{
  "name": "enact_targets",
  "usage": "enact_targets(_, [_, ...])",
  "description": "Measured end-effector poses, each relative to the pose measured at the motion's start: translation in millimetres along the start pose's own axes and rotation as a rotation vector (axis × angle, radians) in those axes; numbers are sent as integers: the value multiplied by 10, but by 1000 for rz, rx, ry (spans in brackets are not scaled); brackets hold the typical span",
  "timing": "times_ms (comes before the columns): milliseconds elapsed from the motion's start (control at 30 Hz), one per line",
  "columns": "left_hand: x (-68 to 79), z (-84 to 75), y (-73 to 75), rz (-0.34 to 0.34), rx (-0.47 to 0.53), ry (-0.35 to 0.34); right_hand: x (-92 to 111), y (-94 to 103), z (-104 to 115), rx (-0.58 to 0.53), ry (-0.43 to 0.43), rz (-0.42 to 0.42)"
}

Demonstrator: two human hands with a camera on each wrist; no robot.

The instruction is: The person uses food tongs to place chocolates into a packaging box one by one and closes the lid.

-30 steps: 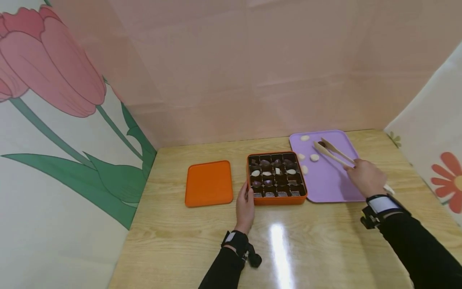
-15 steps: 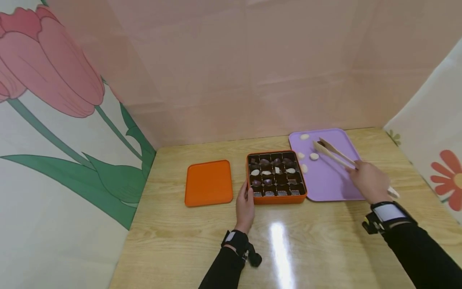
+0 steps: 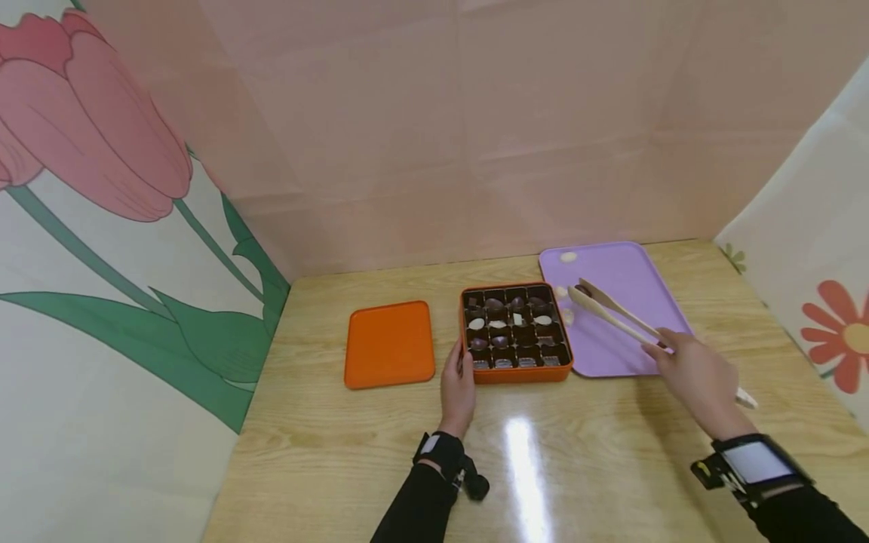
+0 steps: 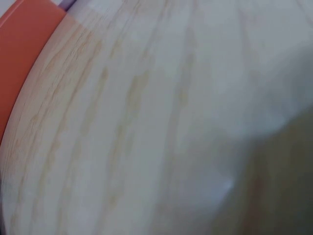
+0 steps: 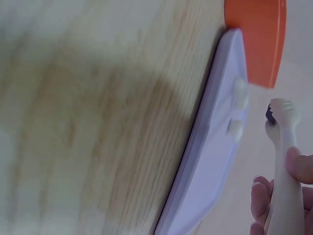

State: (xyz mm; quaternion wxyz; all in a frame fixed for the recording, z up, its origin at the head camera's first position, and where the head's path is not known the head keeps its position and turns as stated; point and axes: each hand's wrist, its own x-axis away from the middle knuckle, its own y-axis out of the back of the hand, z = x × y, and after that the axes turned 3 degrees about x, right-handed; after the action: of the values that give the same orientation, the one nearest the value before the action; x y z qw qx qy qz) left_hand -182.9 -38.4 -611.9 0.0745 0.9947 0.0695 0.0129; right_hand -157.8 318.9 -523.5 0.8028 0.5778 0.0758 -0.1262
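Observation:
In the head view my right hand (image 3: 699, 381) grips pale tongs (image 3: 600, 310), their tips toward the left side of the purple tray (image 3: 638, 354). A small dark chocolate (image 5: 269, 114) sits between the tips, above the tray. Against the tray's left side stands an orange box (image 3: 523, 375) with a dark, gridded insert. Several cells hold dark or white chocolates; others, mostly in front, have none. My left hand (image 3: 458, 388) rests along the box's front left side, fingers fairly straight. The left wrist view shows mainly tabletop and part of the box.
An orange square lid (image 3: 390, 343) lies flat left of the box. White chocolates (image 3: 568, 257) sit along the tray's left side. A pink cloth (image 3: 434, 151) hangs behind the wooden table (image 3: 339, 460), with flower-printed cloths at both sides.
My right hand has drawn the tongs up off the tray and leftward, carrying the dark chocolate. The tongs now cover one white chocolate. My left hand stays at the box.

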Motion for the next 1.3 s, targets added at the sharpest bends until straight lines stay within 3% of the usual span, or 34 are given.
enact_targets(300, [-9,-27,-3,-7,14,-7,278,102,276,-15,108,-63])
enact_targets(500, [-15,-25,-12,-9,37,5,373,99,391,20,196,-62])
enact_targets(767, [10,-34,-5,-2,15,20,377,88,434,51,240,-60])
enact_targets(1033, [13,-35,-8,3,-11,4,312,149,459,129,369,-139])
enact_targets(1300, [15,-28,-4,-8,10,14,287,151,503,125,377,-142])
